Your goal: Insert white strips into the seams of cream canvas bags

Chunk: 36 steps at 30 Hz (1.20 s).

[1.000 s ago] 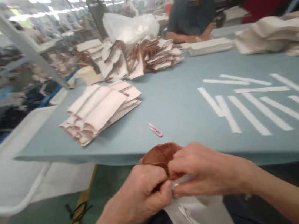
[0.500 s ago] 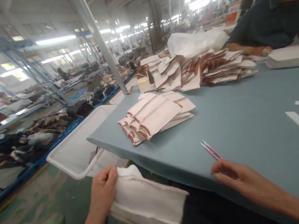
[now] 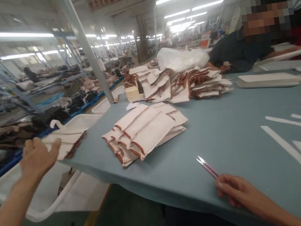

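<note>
My left hand [image 3: 37,158] is stretched out at the far left, its fingers spread and its thumb apart. Just beyond it, a cream fabric piece [image 3: 65,140] with brown edging is over the white plastic bin [image 3: 38,216], close to the table corner; whether the fingertips still touch it I cannot tell. In my right hand [image 3: 232,189], near the table's front edge, is a pair of pink-handled thread snips [image 3: 208,166], with the blades pointing away from me and apart. A pile of similar cream pieces [image 3: 144,129] lies on the blue-green table [image 3: 226,128] between my hands.
Behind the pile stand larger stacks of cream and brown pieces [image 3: 174,83] and a clear plastic bag [image 3: 182,57]. White strips [image 3: 288,149] lie at the right. Across the table a person in a dark top [image 3: 234,49] handles flat pieces. A metal post [image 3: 86,43] rises beyond the table's far corner.
My left hand has moved from in front of the table out to the left, over the bin, and opened from its grip on the fabric piece. My right hand keeps the snips. The view has shifted right.
</note>
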Each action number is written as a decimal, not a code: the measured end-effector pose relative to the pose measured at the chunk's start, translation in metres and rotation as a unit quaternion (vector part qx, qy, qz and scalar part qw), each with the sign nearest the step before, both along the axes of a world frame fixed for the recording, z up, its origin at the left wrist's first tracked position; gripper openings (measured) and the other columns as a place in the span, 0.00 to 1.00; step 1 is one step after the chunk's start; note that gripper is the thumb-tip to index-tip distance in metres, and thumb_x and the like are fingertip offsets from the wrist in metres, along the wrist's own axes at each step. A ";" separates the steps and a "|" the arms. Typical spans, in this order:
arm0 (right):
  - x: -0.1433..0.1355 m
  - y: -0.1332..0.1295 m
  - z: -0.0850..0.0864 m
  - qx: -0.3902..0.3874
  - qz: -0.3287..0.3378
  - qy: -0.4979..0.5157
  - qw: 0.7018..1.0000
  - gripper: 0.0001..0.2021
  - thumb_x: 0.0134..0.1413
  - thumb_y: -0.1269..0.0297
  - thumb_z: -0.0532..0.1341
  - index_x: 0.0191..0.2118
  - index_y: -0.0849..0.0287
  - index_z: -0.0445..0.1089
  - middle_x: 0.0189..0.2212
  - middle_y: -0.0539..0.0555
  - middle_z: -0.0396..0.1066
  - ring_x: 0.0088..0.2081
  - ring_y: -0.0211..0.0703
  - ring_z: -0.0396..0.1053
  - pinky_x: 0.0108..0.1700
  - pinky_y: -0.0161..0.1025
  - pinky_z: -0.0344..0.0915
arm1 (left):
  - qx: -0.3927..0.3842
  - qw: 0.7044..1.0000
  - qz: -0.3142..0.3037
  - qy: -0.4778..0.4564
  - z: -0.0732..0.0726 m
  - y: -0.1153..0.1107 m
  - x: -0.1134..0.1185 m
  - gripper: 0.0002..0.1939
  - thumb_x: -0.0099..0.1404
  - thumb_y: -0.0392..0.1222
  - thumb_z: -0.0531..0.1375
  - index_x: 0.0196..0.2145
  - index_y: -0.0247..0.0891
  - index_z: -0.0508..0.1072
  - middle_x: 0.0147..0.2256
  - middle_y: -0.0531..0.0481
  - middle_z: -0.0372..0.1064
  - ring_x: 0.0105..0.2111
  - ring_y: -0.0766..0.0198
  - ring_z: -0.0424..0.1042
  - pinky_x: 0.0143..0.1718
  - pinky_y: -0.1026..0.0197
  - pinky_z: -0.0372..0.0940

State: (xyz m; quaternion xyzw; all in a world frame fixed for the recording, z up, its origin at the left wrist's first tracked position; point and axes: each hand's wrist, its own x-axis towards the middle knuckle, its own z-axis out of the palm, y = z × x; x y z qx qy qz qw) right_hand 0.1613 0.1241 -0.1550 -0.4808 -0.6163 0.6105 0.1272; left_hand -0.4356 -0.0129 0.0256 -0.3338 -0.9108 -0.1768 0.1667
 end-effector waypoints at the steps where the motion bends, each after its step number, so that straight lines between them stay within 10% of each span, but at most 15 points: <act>1: 0.001 0.000 -0.003 -0.006 0.003 0.001 1.000 0.42 0.44 0.15 0.66 0.35 0.55 0.69 0.28 0.48 0.72 0.22 0.33 0.59 0.27 0.35 0.54 | 0.006 0.999 -0.001 -0.033 -0.022 0.011 0.013 0.20 0.79 0.46 0.69 0.64 0.38 0.77 0.63 0.39 0.77 0.59 0.44 0.80 0.60 0.36 0.78; 5: 0.005 -0.002 -0.012 -0.009 -0.002 0.012 1.000 0.41 0.51 0.15 0.63 0.34 0.55 0.66 0.27 0.47 0.69 0.21 0.32 0.58 0.27 0.36 0.52 | -0.003 0.981 -0.098 -0.168 -0.095 0.068 0.080 0.17 0.82 0.52 0.66 0.57 0.36 0.80 0.49 0.45 0.83 0.43 0.55 0.84 0.47 0.48 0.82; 9: 0.005 -0.007 -0.007 -0.002 -0.020 0.019 1.000 0.40 0.53 0.15 0.63 0.35 0.55 0.67 0.27 0.47 0.70 0.22 0.34 0.59 0.28 0.36 0.51 | -0.044 0.959 -0.158 -0.232 -0.128 0.126 0.132 0.18 0.80 0.54 0.68 0.55 0.37 0.81 0.49 0.45 0.82 0.44 0.55 0.84 0.46 0.49 0.82; 16: -0.002 -0.015 0.007 0.016 -0.052 0.058 0.997 0.39 0.53 0.18 0.66 0.33 0.56 0.67 0.25 0.46 0.67 0.24 0.34 0.58 0.29 0.35 0.55 | 0.061 0.961 -0.196 -0.185 -0.102 0.161 0.144 0.17 0.80 0.51 0.68 0.56 0.36 0.80 0.49 0.46 0.81 0.42 0.56 0.83 0.43 0.51 0.82; 22: -0.008 -0.020 0.004 0.048 -0.080 0.080 0.992 0.31 0.58 0.30 0.70 0.36 0.57 0.70 0.25 0.45 0.66 0.26 0.36 0.60 0.31 0.36 0.59 | 0.127 0.917 -0.373 -0.060 -0.067 0.169 0.187 0.13 0.81 0.49 0.67 0.53 0.36 0.79 0.47 0.47 0.80 0.43 0.56 0.82 0.46 0.50 0.81; 29: -0.044 0.016 0.079 0.041 -0.159 0.213 0.963 0.44 0.50 0.35 0.78 0.65 0.56 0.68 0.55 0.62 0.80 0.44 0.47 0.78 0.37 0.39 0.73 | 0.038 0.789 -0.613 0.027 -0.127 0.132 0.276 0.04 0.77 0.35 0.65 0.44 0.38 0.82 0.48 0.44 0.85 0.52 0.51 0.84 0.57 0.43 0.80; 36: -0.115 0.045 0.086 -0.108 -0.191 0.225 0.949 0.14 0.68 0.54 0.70 0.46 0.62 0.76 0.30 0.53 0.79 0.27 0.38 0.74 0.29 0.33 0.71 | 0.042 0.791 -0.610 0.018 -0.160 0.098 0.280 0.15 0.79 0.37 0.54 0.49 0.42 0.82 0.69 0.37 0.78 0.68 0.49 0.79 0.68 0.50 0.76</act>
